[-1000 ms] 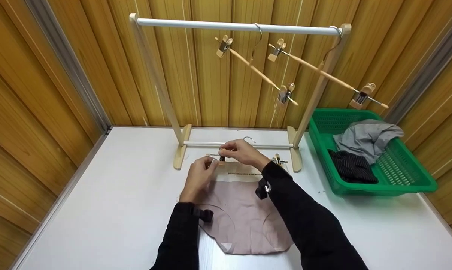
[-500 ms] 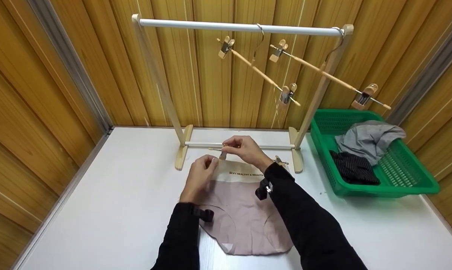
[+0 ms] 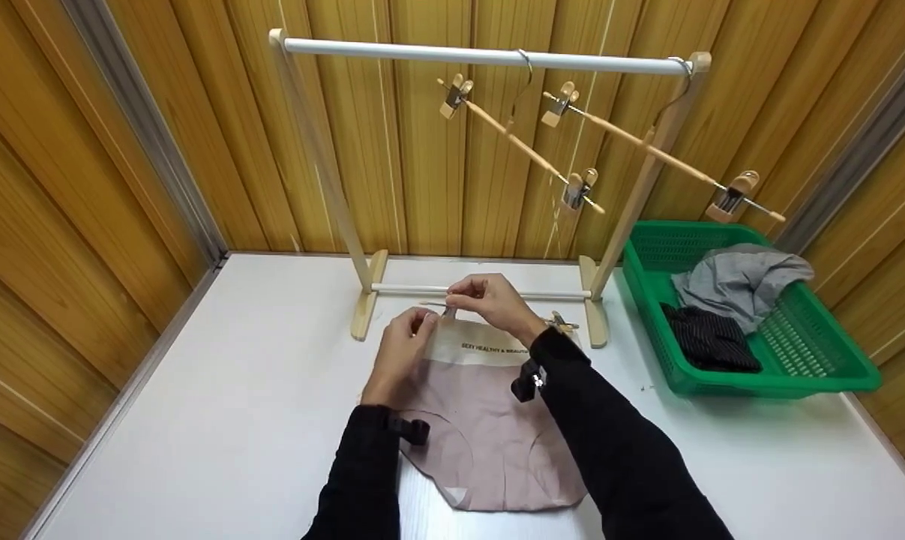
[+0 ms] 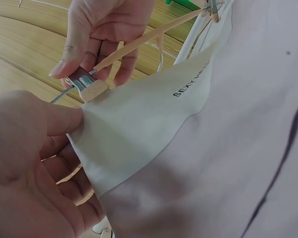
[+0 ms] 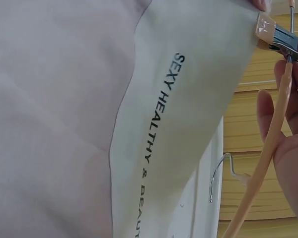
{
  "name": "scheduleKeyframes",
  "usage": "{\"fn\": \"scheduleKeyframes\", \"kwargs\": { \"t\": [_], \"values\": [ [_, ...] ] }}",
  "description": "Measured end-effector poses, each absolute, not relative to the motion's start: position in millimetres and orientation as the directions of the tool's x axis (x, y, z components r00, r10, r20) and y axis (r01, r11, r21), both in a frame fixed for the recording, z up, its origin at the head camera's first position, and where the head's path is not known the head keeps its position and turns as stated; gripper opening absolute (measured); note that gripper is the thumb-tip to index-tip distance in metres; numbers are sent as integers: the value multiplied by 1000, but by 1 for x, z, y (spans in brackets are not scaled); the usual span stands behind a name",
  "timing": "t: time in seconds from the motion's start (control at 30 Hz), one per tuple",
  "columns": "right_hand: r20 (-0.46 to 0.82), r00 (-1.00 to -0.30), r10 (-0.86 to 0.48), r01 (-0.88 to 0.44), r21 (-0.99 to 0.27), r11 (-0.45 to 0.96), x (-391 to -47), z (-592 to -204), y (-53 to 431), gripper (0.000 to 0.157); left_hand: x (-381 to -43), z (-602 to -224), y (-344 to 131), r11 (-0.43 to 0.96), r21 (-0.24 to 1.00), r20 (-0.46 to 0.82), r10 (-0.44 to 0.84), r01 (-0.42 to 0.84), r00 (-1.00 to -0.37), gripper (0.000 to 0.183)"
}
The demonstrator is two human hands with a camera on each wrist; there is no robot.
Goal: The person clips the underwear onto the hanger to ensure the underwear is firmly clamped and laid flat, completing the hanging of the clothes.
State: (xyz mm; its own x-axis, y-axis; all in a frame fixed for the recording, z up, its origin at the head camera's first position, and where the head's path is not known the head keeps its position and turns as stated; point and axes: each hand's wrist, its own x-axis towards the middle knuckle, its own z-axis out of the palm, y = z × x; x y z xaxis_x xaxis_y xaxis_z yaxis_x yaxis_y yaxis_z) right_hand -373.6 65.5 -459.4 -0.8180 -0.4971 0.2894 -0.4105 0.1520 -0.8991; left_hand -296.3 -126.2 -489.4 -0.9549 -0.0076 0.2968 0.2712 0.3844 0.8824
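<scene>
Dusty-pink briefs (image 3: pixel 489 435) with a cream waistband (image 3: pixel 459 341) and dark lettering lie in front of me. My left hand (image 3: pixel 401 349) pinches the waistband's left corner between thumb and fingers. My right hand (image 3: pixel 489 301) pinches the handles of the left clip (image 4: pixel 92 89) on a clip hanger (image 4: pixel 144 42). In both wrist views the clip's padded end meets the waistband's top edge beside my left thumb; I cannot tell whether it clamps the cloth. The hanger's other clip (image 3: pixel 562 322) sits by the waistband's right end, partly behind my right arm.
Behind the hands stands a rack with a white rail (image 3: pixel 392 51) and wooden uprights. Two clip hangers (image 3: pixel 527 150) hang from it at the right. A green basket (image 3: pixel 782 386) on the right holds grey cloth (image 3: pixel 737 281) and black striped cloth (image 3: pixel 711 337).
The right hand has lifted the left clip slightly up and away from over the waistband to its top edge. My left hand has kept its pinch on the corner.
</scene>
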Motion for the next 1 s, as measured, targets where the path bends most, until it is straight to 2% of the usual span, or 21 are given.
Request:
{"fn": "scheduleKeyframes", "kwargs": {
  "t": [0.37, 0.53, 1.0],
  "values": [
    [230, -827, -513, -402, -880, 253, -370, -468, 59, 25, -296, -489, -126, 289, 940, 204, -46, 182, -978, 23],
    [228, -822, -523, -438, -839, 323, -369, -468, 57, 27, -298, -489, -128, 290, 942, 191, -54, 168, -980, 23],
    [144, -838, -526, -406, -807, 428, -361, -465, 51, 41, -297, -494, -130, 349, 932, 141, -110, 95, -984, 26]
  ]
}}
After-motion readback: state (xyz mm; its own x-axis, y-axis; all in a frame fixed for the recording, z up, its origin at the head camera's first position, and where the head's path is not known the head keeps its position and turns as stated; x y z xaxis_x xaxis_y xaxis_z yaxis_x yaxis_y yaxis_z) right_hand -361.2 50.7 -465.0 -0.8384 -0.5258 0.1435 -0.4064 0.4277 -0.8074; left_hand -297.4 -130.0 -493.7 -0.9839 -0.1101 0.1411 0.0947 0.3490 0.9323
